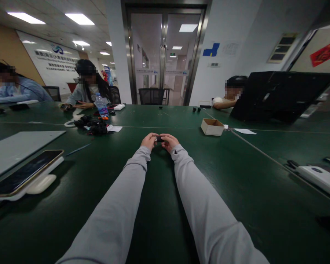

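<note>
Both my arms, in light grey sleeves, reach forward over the dark green table [159, 205]. My left hand [149, 140] and my right hand [169, 142] meet near the middle of the view. Between their fingertips is a small black object [159, 139], held from both sides. A thin pale bit shows at its left end, by my left fingers. Its kind is too small to make out. Both hands are closed on it, low over the tabletop.
An open cardboard box [212, 127] stands to the right. Back left are a tangle of black items [95, 125] and a water bottle [101, 105]. A phone [27, 172] lies at left, a white power strip [320, 178] at right. Several people sit around, near a black monitor [275, 95].
</note>
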Motion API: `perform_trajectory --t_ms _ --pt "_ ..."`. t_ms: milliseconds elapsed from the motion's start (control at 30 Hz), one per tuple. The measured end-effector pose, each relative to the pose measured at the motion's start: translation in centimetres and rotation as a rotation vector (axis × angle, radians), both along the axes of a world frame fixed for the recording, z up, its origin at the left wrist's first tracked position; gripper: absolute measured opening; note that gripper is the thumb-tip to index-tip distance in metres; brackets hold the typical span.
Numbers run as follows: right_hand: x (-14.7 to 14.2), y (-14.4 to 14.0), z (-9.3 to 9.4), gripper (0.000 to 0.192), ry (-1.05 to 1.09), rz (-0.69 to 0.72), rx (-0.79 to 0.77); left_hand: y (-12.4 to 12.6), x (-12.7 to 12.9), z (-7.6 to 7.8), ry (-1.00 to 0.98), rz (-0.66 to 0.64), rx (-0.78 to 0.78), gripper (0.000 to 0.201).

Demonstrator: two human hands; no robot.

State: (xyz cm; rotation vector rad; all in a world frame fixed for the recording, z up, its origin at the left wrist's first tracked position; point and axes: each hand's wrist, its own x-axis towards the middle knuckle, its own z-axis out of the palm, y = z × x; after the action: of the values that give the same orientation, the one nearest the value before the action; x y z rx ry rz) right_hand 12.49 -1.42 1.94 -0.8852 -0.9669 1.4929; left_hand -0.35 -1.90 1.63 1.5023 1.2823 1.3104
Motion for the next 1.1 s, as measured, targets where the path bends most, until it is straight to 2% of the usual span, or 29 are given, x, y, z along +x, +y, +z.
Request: perform_trajectory --t_ms 433,600,733,967,1100 --pt "0.01 -0.27 0.26 0.016 -0.005 -0.001 -0.007 0.27 -0.24 -0.26 0.083 0.027 0.035 0.027" --pt "0.00 -0.26 0.27 0.015 -0.011 -0.005 -0.005 -0.09 -0.16 -0.07 0.111 0.042 0.062 0.034" --pt "0.01 -0.16 0.17 0.015 -0.011 -0.001 -0.001 -0.09 -0.19 -0.09 0.076 0.025 0.050 0.034" --pt "0.04 -0.09 0.13 0.014 -0.008 -0.001 -0.012 0.65 -0.28 -0.75 0.028 -0.038 0.046 0.024" --pt "-0.01 -0.25 0.10 0.016 0.009 0.024 -0.013 0.55 -0.17 -0.64 -0.035 0.000 0.038 0.024"
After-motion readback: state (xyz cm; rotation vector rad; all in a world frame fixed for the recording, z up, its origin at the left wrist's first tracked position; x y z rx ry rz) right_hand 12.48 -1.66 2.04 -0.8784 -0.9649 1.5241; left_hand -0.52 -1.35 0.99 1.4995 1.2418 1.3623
